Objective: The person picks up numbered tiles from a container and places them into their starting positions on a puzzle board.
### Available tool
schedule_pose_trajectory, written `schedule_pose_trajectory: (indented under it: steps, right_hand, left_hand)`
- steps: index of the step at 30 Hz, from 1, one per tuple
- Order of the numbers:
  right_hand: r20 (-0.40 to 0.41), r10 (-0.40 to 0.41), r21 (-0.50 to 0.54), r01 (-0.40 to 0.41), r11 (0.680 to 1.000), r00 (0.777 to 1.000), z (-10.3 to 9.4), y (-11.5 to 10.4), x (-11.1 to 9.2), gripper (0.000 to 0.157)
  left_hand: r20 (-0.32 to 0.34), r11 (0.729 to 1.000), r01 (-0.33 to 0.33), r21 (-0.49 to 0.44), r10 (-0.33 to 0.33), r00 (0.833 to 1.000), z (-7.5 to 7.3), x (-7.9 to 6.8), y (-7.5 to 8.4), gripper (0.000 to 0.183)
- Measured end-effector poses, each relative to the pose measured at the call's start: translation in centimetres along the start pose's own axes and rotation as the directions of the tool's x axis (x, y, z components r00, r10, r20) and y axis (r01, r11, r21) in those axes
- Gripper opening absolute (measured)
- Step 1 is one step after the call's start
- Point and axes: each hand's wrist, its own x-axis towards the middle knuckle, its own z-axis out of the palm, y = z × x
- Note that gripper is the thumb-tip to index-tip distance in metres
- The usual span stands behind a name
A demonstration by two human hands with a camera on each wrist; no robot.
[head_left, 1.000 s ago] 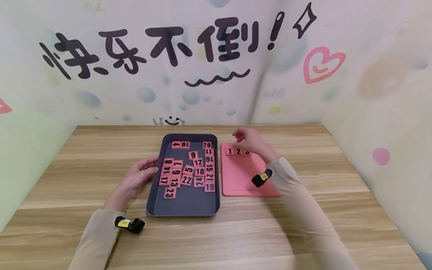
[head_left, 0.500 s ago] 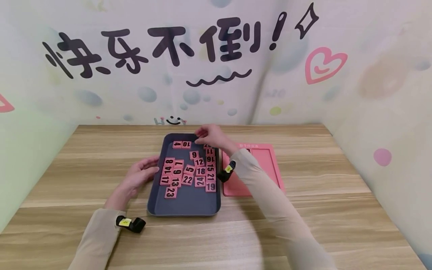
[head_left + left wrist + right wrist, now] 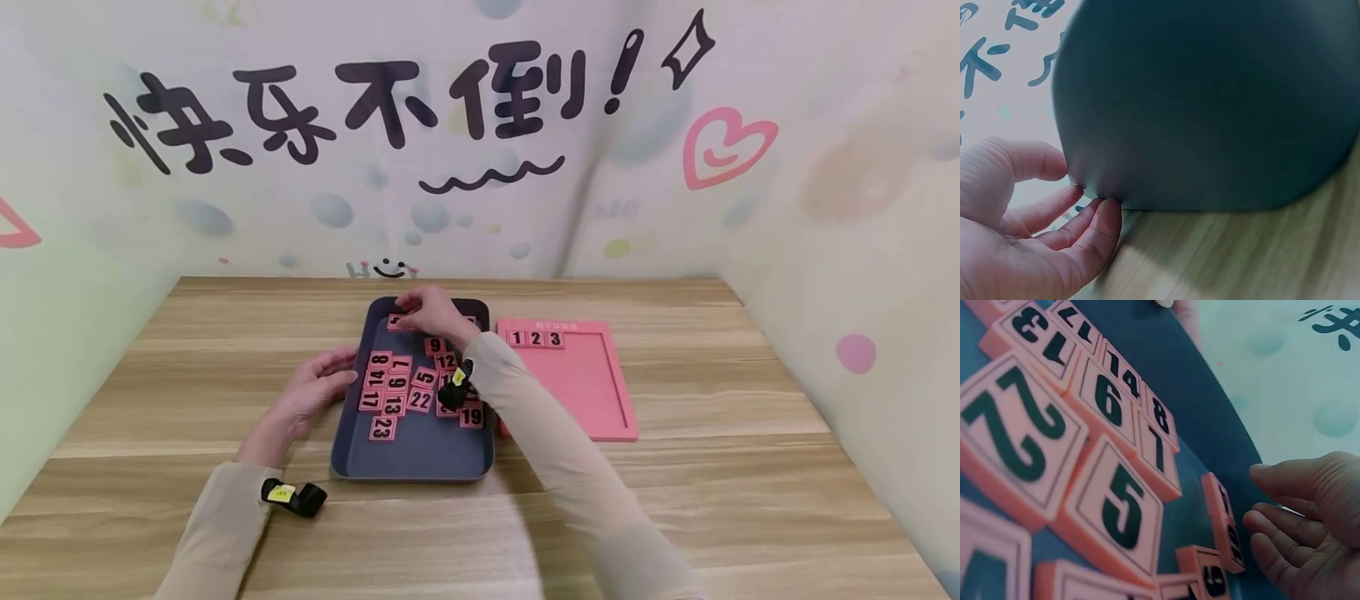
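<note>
My left hand (image 3: 303, 396) rests against the left side of a dark grey tray (image 3: 412, 462). In the left wrist view its fingertips touch the outer wall of the tray (image 3: 1197, 125). Pink number tiles lie loose inside, some turned sideways. Over the tray's far end hovers my right hand (image 3: 433, 315), beside the number 4 tile (image 3: 393, 322). From the right wrist, the fingers of that hand (image 3: 1310, 519) look loosely bent and apart from the number 10 tile (image 3: 1230, 544). The sleeve and hand hide some tiles at the tray's right.
Right of the tray lies a pink board (image 3: 570, 392) with a raised rim. Tiles 1, 2 (image 3: 536, 339) and 3 stand in a row at its upper left. Behind the wooden table (image 3: 720, 500) hangs a printed backdrop (image 3: 300, 233).
My right hand has moved left from the pink board, across the tray's far end, to the number 4 tile. Tiles 1, 2 and 3 are uncovered again. The left hand stays put.
</note>
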Motion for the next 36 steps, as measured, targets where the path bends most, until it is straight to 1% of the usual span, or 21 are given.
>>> schedule_pose_trajectory:
  steps: [2,9,14,18,22,29,36]
  right_hand:
    - [-0.009,0.006,-0.013,-0.006,1.000,1.000,0.4,0.0,0.3,0.033]
    - [-0.022,0.009,-0.156,-0.012,0.988,1.000,1.1,-0.1,0.7,0.033]
    - [-0.035,0.014,-0.203,-0.021,0.979,0.999,1.3,-0.1,0.8,0.032]
    - [-0.018,0.010,-0.208,-0.013,0.978,1.000,1.3,-0.1,0.8,0.032]
    - [-0.001,0.002,-0.253,-0.002,0.967,1.000,1.2,0.0,0.7,0.031]
    - [0.009,-0.024,-0.371,0.026,0.928,1.000,1.6,-0.1,0.8,0.031]
    - [0.038,0.007,-0.473,0.012,0.881,0.999,1.9,-0.7,0.7,0.033]
  left_hand:
    - [0.002,1.000,-0.004,0.000,0.004,1.000,0.0,0.0,0.0,0.054]
    - [0.001,1.000,-0.008,-0.004,0.008,1.000,0.0,0.1,-0.1,0.053]
    - [0.006,1.000,-0.022,-0.010,0.022,1.000,0.1,0.1,0.0,0.053]
    - [0.005,1.000,-0.018,-0.013,0.018,1.000,0.0,0.0,0.0,0.053]
    - [0.003,1.000,-0.012,-0.016,0.012,1.000,0.0,0.0,0.0,0.053]
    - [0.000,1.000,-0.002,-0.017,0.002,1.000,0.0,0.0,0.0,0.053]
    - [0.003,1.000,-0.004,-0.022,0.004,1.000,0.0,0.0,0.0,0.053]
